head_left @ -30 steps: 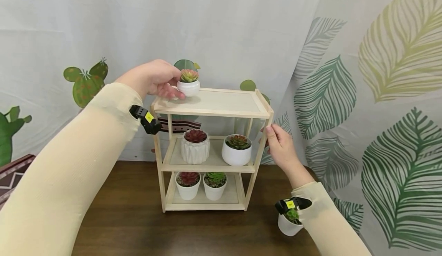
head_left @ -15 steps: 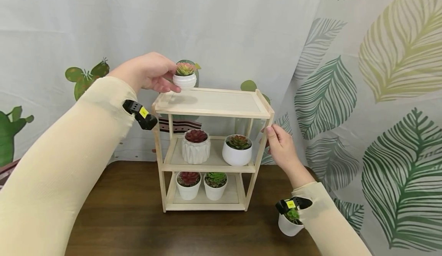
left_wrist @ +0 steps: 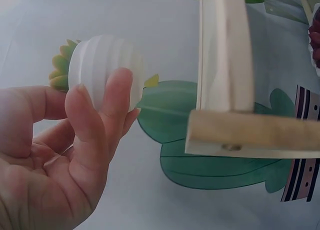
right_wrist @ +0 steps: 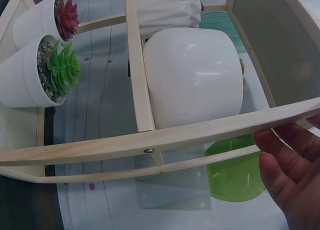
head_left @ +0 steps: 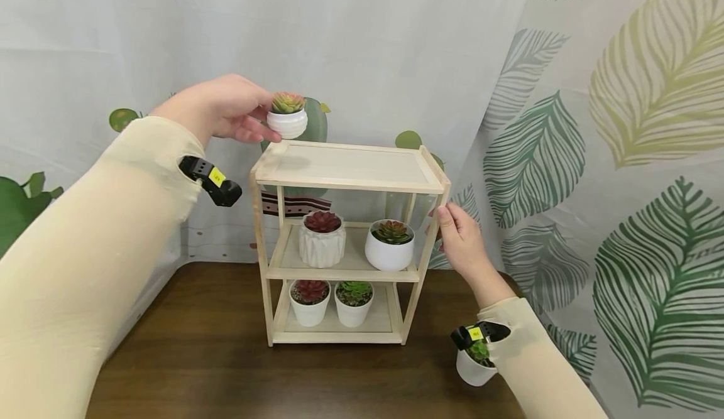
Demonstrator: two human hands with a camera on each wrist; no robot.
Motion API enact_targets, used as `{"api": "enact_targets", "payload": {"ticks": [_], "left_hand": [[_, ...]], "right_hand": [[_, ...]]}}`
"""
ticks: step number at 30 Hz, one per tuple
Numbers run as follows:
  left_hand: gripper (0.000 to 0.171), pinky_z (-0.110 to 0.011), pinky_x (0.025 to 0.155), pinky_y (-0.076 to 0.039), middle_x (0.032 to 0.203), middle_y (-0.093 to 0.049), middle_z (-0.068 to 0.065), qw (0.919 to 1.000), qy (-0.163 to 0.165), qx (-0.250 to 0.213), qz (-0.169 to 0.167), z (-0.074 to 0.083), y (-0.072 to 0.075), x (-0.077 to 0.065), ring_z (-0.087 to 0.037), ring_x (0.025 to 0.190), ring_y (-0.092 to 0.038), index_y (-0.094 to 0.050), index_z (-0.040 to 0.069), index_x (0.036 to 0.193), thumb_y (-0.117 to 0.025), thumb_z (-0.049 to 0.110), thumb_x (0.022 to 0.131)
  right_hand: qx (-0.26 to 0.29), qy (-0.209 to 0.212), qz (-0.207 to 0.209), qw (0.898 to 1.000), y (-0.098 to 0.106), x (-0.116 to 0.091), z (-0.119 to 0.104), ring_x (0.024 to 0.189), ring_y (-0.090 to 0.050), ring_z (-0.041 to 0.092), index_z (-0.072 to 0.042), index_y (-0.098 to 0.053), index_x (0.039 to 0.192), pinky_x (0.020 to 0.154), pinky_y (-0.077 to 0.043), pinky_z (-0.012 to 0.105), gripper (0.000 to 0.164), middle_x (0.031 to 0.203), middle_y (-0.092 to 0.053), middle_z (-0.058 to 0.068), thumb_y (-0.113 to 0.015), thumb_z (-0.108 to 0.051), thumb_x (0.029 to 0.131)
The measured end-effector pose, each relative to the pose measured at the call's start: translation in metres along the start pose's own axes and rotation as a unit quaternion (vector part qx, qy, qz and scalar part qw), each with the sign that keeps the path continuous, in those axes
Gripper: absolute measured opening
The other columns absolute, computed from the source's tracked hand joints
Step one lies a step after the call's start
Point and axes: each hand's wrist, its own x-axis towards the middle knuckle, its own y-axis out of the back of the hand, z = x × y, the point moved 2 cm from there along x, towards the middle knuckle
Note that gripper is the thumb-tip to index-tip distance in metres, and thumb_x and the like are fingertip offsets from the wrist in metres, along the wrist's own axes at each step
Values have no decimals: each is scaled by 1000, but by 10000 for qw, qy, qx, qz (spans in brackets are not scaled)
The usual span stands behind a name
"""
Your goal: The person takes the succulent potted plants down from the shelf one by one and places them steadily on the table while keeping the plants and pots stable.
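Note:
My left hand (head_left: 234, 108) holds a small ribbed white pot with a pink-green succulent (head_left: 287, 120), raised just over the back left corner of the wooden shelf (head_left: 351, 188). In the left wrist view, fingers (left_wrist: 119, 92) curl against the pot's side (left_wrist: 107, 57). At the other end, my right hand (head_left: 460, 237) grips the shelf's right front post, its thumb on the near side. On the middle tier stand a fluted pot with a red succulent (head_left: 322, 243) and a rounded white pot with a dark green succulent (head_left: 389, 252).
Two white pots, one with a red succulent (head_left: 310, 309) and one with a green succulent (head_left: 353, 309), sit on the bottom tier. Another potted green succulent (head_left: 474, 369) stands on the brown table (head_left: 317, 381), partly behind the right wrist strap. A printed curtain (head_left: 367, 42) hangs behind.
My left hand has lifted the small potted succulent up and moved it left, from over the top tier to its back left corner. The right hand stays on the post.

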Motion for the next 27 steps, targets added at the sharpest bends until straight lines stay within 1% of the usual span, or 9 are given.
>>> {"api": "enact_targets", "payload": {"ticks": [4, 6, 11, 15, 19, 21, 25, 27], "left_hand": [[30, -23, 59, -57, 104, -67, 1, 10000, 0, -39, -4, 1, 6, -2, -13, 76, -77, -50, 16, 135, -45, 31, 109], [30, -23, 59, -57, 102, -68, 1, 10000, -15, -30, 1, 2, 9, -3, -13, 76, -77, -49, 16, 135, -45, 30, 109], [34, -21, 55, -55, 106, -66, 1, 10000, -11, 9, 28, 3, 17, -5, -12, 78, -77, -47, 17, 140, -45, 30, 109], [30, -21, 53, -53, 103, -68, 1, 10000, 24, -77, -16, 2, 24, -6, -13, 79, -78, -49, 19, 136, -46, 31, 109], [24, -22, 54, -53, 98, -69, 2, 9999, 29, -157, -33, 1, 32, -8, -14, 79, -78, -51, 19, 129, -47, 32, 108], [22, -22, 55, -54, 97, -69, 3, 9999, 23, -145, -4, 0, 35, -9, -14, 78, -78, -50, 19, 126, -46, 31, 109], [20, -23, 58, -55, 96, -69, 3, 9999, -19, -159, 1, -3, 41, -10, -15, 78, -78, -49, 19, 125, -43, 29, 109], [20, -23, 58, -55, 96, -70, 3, 9998, -26, -181, 21, -5, 43, -11, -15, 78, -78, -49, 20, 126, -43, 29, 109]], "right_hand": [[-4, 9, 11, 10000, 1, 0, 1, 63, -60, 6, -6, -66, 106, 53, -52, 26, 37, 86, -72, 18, -40, -32, 112], [-10, 21, 19, 10000, 1, 0, 1, 64, -61, 6, -5, -66, 106, 53, -52, 27, 38, 86, -72, 18, -40, -33, 112], [-29, 28, 6, 10000, 2, 0, 1, 65, -61, 6, -3, -65, 109, 53, -52, 27, 40, 87, -72, 18, -40, -34, 112], [-7, -35, 0, 10000, 2, 0, 2, 64, -61, 6, -4, -65, 108, 53, -52, 27, 38, 88, -73, 19, -40, -33, 112], [-19, -130, -24, 9999, 2, 0, 3, 64, -60, 3, -4, -65, 109, 54, -51, 25, 36, 90, -73, 21, -40, -29, 113], [-15, -177, -46, 9998, 2, 0, 3, 64, -59, 1, -2, -65, 110, 54, -51, 25, 34, 90, -73, 22, -40, -25, 113], [-37, -234, -86, 9997, 2, 1, 3, 63, -57, -1, 2, -63, 111, 54, -50, 24, 32, 91, -72, 27, -39, -19, 113], [-39, -232, -89, 9997, 2, 1, 4, 63, -57, -1, 2, -63, 111, 54, -50, 24, 32, 92, -71, 27, -38, -19, 113]]}}
